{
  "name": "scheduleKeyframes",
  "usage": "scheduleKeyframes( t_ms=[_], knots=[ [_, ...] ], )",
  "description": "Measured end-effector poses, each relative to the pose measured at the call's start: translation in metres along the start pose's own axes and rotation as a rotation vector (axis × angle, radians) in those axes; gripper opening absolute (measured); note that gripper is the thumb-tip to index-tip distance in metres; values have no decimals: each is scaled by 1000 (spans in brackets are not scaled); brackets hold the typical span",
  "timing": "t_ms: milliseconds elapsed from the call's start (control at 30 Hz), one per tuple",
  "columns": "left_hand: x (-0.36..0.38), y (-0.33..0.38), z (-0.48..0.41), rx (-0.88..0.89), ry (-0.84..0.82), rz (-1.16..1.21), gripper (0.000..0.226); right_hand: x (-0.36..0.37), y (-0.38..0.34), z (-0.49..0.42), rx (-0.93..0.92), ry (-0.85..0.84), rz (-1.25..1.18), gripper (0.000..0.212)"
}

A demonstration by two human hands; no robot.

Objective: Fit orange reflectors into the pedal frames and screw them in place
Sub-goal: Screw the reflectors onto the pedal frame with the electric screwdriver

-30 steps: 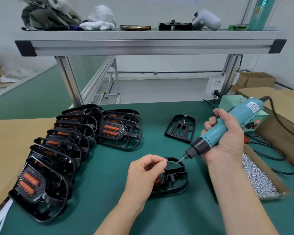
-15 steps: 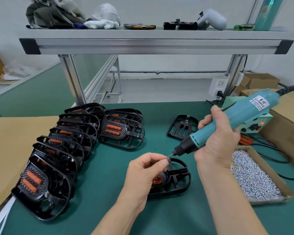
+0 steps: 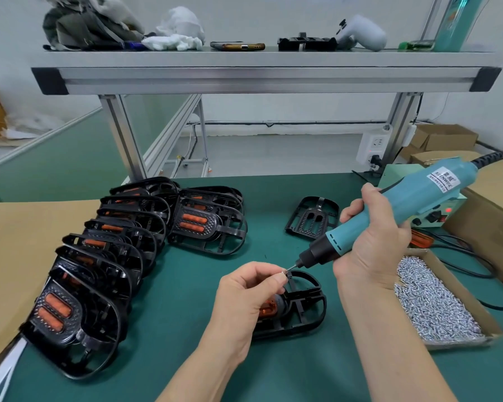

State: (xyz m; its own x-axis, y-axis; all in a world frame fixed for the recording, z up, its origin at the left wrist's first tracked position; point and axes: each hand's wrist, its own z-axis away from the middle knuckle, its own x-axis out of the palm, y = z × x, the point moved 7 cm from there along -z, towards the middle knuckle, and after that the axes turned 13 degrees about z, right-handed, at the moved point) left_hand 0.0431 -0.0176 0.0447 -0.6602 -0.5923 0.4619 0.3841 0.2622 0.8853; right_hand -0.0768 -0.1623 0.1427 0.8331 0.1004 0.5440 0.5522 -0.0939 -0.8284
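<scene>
Left hand point(image 3: 244, 294) pinches screw point(image 3: 282, 272) at tip of my screwdriver point(image 3: 404, 210); right hand point(image 3: 369, 248) grips it, slanting down-left over pedal frame point(image 3: 305, 306).

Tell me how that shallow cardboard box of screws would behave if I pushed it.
The box looks heaped with metal screws, so it is probably heavy for its size and likely to slide rather than tip. Its low wall may let screws spill.
</scene>
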Motion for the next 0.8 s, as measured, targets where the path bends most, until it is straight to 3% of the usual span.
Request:
scheduleKeyframes(
  t_ms=[300,533,600,667,733,800],
  knots=[
    [-1,0,1,-3,17,-17,13,0,-2,2,-34,-8,3,18],
    [-1,4,7,131,49,-21,10,-1,1,3,-18,30,26,17],
    [0,13,11,268,52,-100,8,-4,7,1,44,72,39,18],
    [3,32,17,574,75,-361,15,-8,19,-1,150,119,18,20],
    [10,45,28,858,65,-605,9,-11,28,0,208,134,3,21],
    [13,45,30,942,3,-748,3,-9,27,0,164,90,20,19]
  ],
)
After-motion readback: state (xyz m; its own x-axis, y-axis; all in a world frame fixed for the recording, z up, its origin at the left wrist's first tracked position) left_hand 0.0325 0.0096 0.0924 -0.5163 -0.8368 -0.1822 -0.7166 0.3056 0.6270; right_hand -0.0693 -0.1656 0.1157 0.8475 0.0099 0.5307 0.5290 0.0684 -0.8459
